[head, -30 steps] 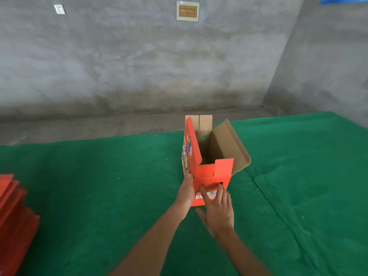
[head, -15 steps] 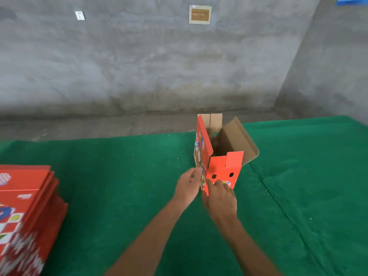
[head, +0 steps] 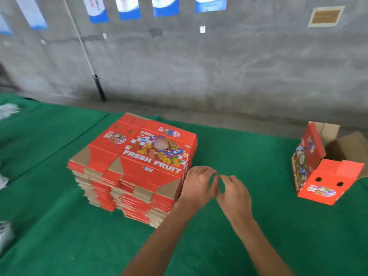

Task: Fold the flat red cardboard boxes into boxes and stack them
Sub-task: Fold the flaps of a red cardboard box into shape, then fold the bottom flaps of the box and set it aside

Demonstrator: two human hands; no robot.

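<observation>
A tall stack of flat red cardboard boxes [head: 137,160] printed "FRESH FRUIT" lies on the green table left of centre. A folded red box [head: 322,172] stands at the right edge with its top flaps open and brown inside showing. My left hand [head: 197,184] hovers just right of the stack's near corner, fingers curled and holding nothing. Close beside it, fingertips nearly touching, my right hand [head: 234,193] is also empty. Both hands are well left of the folded box.
The green cloth table [head: 59,226] runs to a grey concrete wall with blue-white posters [head: 129,6] and a plaque [head: 325,16]. A black pole with a cord [head: 99,88] leans at the wall. White blurred items [head: 6,112] lie at the left edge.
Both hands have let go of the folded box and moved left toward the flat stack. The view has swung left, so the folded box now sits at the right edge.
</observation>
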